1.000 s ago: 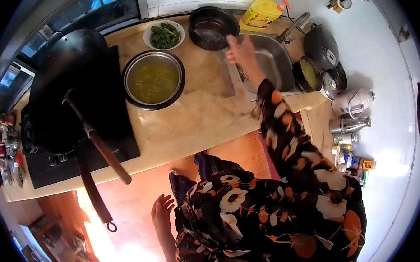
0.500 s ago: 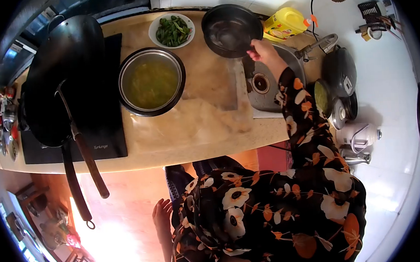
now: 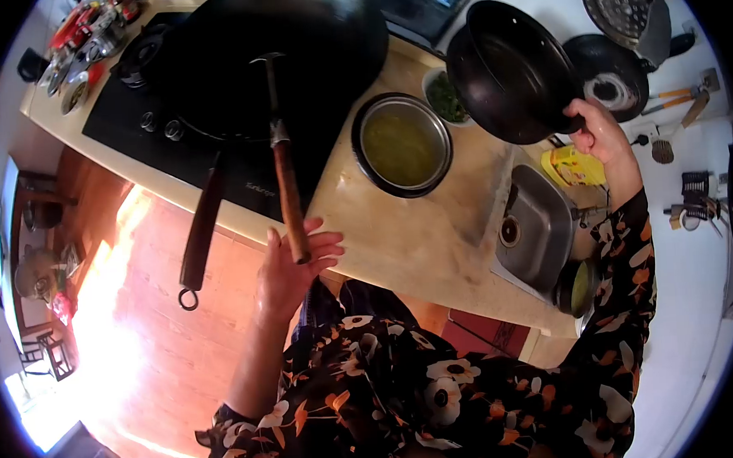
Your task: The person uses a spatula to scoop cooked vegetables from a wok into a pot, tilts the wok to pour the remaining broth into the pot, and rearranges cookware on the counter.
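Note:
My right hand grips the rim of a dark round pan, which is lifted and tilted above the back of the counter. Beneath and beside my left hand, whose fingers are spread, lies the end of the wooden handle of a utensil resting in the black wok. Whether the palm touches that handle is unclear. A metal pot of yellow-green soup stands on the counter between the wok and the sink. The dark pan partly hides a white bowl of green vegetables.
The wok's long handle juts over the counter's front edge. A sink with a tap lies at the right, by a yellow container and a small pot. Pans and utensils hang on the wall.
My right hand has lifted the dark pan off the counter. My left hand has risen from beside my body to the utensil's handle. The view has swung left.

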{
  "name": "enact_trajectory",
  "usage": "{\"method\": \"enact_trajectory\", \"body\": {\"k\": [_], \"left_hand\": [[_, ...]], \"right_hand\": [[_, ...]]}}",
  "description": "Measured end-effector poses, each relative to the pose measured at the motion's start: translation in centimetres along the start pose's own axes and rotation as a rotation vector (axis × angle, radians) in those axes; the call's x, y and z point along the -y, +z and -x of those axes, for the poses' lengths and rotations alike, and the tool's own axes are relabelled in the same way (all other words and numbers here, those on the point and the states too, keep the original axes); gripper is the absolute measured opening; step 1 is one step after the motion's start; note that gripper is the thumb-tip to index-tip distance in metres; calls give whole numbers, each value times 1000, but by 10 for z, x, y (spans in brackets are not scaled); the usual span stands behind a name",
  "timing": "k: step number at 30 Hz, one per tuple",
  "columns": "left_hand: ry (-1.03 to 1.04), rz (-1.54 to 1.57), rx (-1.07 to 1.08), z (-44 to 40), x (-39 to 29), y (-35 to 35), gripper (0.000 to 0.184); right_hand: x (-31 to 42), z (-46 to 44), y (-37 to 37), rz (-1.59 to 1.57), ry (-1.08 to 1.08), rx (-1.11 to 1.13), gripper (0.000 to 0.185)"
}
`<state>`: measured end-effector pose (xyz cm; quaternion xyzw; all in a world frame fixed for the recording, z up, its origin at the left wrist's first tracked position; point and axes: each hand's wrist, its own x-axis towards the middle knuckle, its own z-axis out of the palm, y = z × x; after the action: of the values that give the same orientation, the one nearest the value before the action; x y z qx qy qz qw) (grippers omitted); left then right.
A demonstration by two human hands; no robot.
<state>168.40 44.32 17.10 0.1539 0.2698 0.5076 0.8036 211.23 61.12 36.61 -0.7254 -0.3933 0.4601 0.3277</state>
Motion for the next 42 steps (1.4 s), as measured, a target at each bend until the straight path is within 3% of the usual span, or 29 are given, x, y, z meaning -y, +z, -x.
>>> {"method": "enact_trajectory", "body": {"k": [1, 2, 4, 5, 7, 8, 11, 14, 17, 19, 21, 23, 28, 32, 37, 40, 42], "left_hand": [[11, 54, 57, -2, -13, -1, 74], [26, 57, 52, -6, -19, 5, 74], [64, 171, 207, -14, -26, 16, 77], [79, 124, 119, -13, -32, 31, 77], [145, 134, 200, -19, -32, 28, 71], [157, 88, 125, -19, -35, 36, 60], [159, 75, 108, -16, -48, 35, 50], [160, 92, 25, -5, -69, 43, 49], [147, 163, -3, 1, -83, 45, 48], [159, 121, -2, 4, -87, 44, 50], [167, 102, 7, 5, -87, 43, 51], [177, 81, 16, 5, -86, 42, 52], [135, 60, 4, 4, -82, 39, 52], [106, 50, 84, 0, -78, 31, 52], [77, 39, -16, 10, -79, 29, 52], [88, 50, 4, 16, -79, 23, 55], [89, 68, 36, 21, -79, 23, 58]], "right_hand": [[14, -2, 16, 44, 15, 107, 12], [31, 8, 44, 41, -81, 25, 11], [53, 3, 72, 72, -125, 84, 11], [65, -1, 89, 88, -169, 144, 12], [80, -11, 123, 114, -203, 211, 15], [84, -15, 142, 146, -284, 178, 16], [95, -28, 188, 293, -401, 158, 18], [108, -31, 232, 529, -437, 101, 21], [121, -28, 256, 636, -462, 97, 23], [129, -30, 268, 759, -367, 85, 21], [130, -29, 274, 709, -411, 91, 21], [129, -34, 277, 748, -525, 8, 21], [137, -37, 274, 886, -512, -188, 20], [139, -48, 257, 759, -470, -155, 18], [120, -78, 230, 599, -408, -211, 22], [109, -70, 218, 375, -391, -21, 20], [104, -76, 215, 187, -145, 182, 16]]}}
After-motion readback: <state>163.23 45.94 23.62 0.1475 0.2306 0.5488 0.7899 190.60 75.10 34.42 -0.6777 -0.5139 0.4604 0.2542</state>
